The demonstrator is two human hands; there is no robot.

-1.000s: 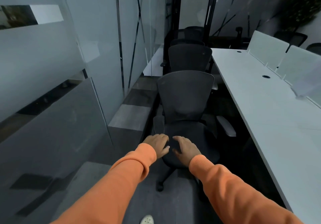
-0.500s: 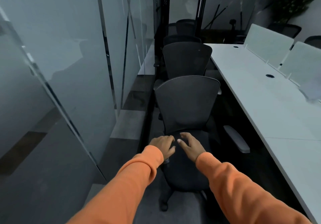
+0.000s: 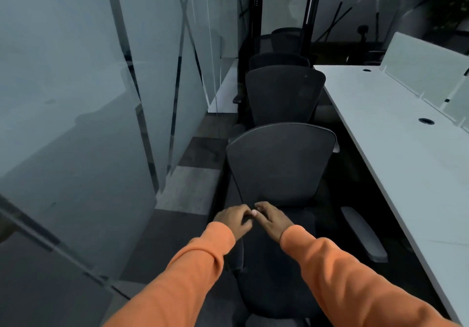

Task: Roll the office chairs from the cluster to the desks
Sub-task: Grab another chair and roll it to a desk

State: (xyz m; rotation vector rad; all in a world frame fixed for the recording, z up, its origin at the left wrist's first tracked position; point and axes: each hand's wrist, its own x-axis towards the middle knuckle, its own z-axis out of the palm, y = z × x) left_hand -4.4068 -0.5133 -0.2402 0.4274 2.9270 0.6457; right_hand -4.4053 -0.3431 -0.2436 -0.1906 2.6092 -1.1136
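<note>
Black mesh chair [image 3: 279, 164] nearer; left hand [image 3: 232, 221], right hand [image 3: 274, 221] rest on seat, gripping nothing.

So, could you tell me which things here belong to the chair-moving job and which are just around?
Job: nearest chair, left hand and right hand resting on its seat, chairs lined up ahead, white desk.
Just around: glass partition, desk divider panels, cable grommet.
</note>
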